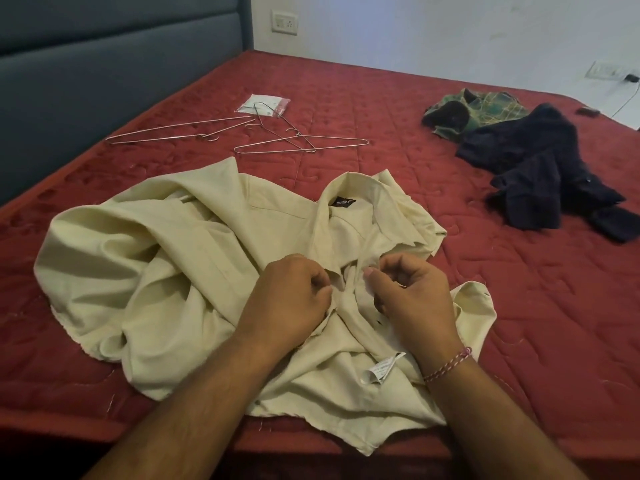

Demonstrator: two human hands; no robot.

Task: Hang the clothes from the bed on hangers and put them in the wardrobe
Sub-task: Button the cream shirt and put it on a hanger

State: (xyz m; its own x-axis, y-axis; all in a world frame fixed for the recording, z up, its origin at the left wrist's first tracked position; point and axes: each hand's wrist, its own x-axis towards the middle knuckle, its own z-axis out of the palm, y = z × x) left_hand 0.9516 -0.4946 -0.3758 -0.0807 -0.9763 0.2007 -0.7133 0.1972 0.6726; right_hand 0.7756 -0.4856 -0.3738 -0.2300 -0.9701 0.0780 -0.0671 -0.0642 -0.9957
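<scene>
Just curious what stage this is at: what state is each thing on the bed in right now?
Cream shirt: crumpled, front open, not on a hanger.
Wire hangers: three, lying bare.
Dark garment: heaped.
Green plaid shirt: bunched, partly under the dark garment.
Left hand: pinching the cream shirt.
Right hand: pinching it too.

Soft, even indoor light falls across the red bed (381,98) before me, casting only faint shadows beneath my hands and the cloth folds. The white wall (450,26) looks brightest, without glare. Straight edges bow near the wide-angle frame's borders; detail slightly soft throughout.
</scene>
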